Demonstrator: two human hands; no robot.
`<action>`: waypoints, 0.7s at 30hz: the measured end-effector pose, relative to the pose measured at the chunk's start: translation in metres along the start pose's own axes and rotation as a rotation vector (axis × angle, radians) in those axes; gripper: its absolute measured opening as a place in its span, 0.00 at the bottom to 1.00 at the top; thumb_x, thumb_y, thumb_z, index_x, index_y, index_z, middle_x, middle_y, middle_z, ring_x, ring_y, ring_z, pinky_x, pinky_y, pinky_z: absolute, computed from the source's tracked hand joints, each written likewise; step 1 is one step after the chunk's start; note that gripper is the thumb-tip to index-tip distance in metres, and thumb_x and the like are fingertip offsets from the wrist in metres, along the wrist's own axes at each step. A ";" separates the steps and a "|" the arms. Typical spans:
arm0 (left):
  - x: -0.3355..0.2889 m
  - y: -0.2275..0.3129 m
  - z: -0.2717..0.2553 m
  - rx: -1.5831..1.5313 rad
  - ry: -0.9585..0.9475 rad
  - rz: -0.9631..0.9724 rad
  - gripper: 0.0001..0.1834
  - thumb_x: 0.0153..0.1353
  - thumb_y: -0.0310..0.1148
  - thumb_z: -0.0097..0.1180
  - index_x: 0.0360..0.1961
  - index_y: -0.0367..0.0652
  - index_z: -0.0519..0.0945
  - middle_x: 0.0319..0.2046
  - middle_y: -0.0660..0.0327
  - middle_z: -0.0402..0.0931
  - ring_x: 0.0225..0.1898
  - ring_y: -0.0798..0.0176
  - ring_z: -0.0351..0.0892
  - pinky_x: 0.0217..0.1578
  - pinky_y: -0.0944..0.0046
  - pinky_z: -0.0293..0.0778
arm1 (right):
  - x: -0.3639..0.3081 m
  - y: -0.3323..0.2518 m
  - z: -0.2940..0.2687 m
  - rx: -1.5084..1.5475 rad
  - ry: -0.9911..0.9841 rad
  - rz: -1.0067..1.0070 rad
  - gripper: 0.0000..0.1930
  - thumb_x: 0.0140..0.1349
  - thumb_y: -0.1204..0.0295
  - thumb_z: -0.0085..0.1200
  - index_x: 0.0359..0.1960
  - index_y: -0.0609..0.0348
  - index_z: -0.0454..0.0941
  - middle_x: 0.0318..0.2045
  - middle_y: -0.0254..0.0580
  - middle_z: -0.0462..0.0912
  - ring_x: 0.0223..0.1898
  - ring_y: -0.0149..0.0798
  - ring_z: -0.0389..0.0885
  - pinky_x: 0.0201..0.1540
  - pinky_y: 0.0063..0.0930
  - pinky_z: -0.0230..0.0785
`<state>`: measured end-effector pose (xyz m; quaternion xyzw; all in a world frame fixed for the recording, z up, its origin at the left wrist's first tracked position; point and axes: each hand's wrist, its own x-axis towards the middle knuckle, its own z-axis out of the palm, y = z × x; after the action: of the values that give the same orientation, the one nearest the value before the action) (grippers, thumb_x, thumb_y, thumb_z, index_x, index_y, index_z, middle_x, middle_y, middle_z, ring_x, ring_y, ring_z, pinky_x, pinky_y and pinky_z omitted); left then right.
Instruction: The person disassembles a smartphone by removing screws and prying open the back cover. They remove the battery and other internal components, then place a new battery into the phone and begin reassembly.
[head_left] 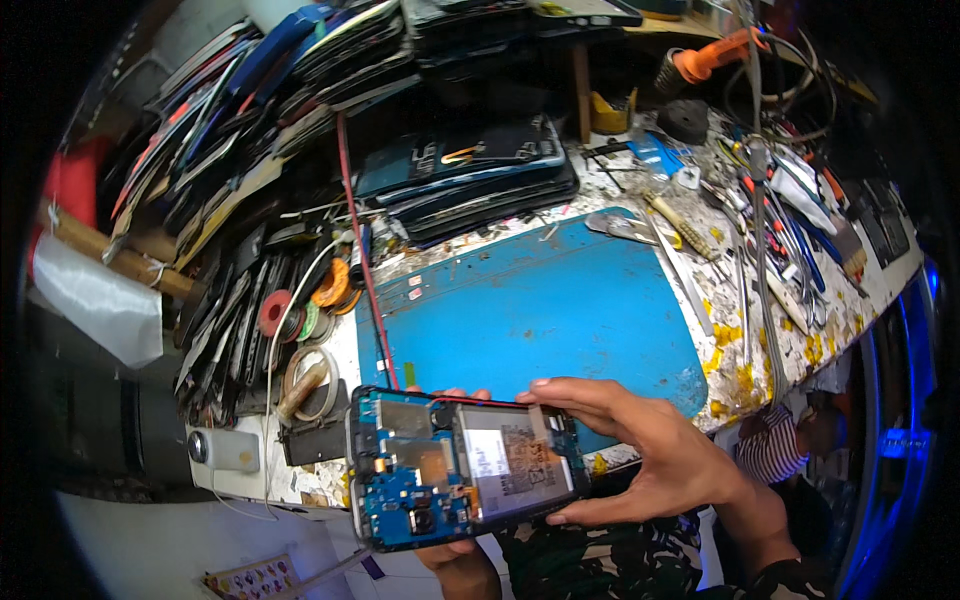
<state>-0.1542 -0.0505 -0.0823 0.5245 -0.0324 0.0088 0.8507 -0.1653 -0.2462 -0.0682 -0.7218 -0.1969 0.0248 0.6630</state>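
Observation:
An opened smartphone point(405, 470) lies tilted in front of my chest, its back cover off. Its blue circuit board and camera module face up at the left end, and a silver-white battery point(512, 462) fills the right part. From underneath, my left hand point(452, 556) supports the phone; its fingertips show over the far edge, while the palm is mostly hidden. My right hand point(665, 450) spans the phone's right end, fingers on the far edge and thumb on the near edge. Just beyond the phone is a stained blue work mat point(530, 310).
Stacked phone panels point(470, 180) stand behind the mat, with more piles at left. Solder wire spools point(330, 285) and a tape roll point(312, 372) sit left. Tweezers point(685, 275), a brush point(680, 222) and cables crowd the right. Another person point(780, 445) is at the far right.

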 end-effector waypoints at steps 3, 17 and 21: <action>-0.005 -0.005 -0.002 -0.016 -0.032 0.032 0.68 0.33 0.62 0.71 0.70 0.40 0.48 0.65 0.42 0.57 0.66 0.39 0.59 0.66 0.39 0.55 | -0.001 0.000 -0.004 0.013 -0.021 -0.008 0.45 0.49 0.64 0.71 0.68 0.55 0.57 0.63 0.50 0.67 0.63 0.51 0.68 0.63 0.41 0.64; 0.001 -0.018 -0.024 -0.045 -0.144 0.120 0.67 0.36 0.75 0.54 0.71 0.41 0.49 0.66 0.41 0.55 0.66 0.37 0.58 0.65 0.39 0.57 | -0.001 0.004 -0.005 0.000 0.079 -0.144 0.41 0.45 0.69 0.73 0.62 0.61 0.64 0.58 0.49 0.73 0.41 0.38 0.78 0.50 0.32 0.73; 0.006 -0.026 -0.047 -0.079 -0.211 0.142 0.67 0.37 0.79 0.49 0.71 0.42 0.49 0.66 0.41 0.55 0.66 0.36 0.58 0.65 0.38 0.57 | -0.002 0.004 -0.005 0.038 0.038 -0.034 0.41 0.46 0.70 0.72 0.62 0.62 0.63 0.61 0.50 0.70 0.47 0.41 0.79 0.54 0.32 0.72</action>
<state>-0.1453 -0.0202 -0.1260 0.4850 -0.1593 0.0125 0.8598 -0.1650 -0.2519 -0.0722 -0.7058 -0.1962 0.0035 0.6807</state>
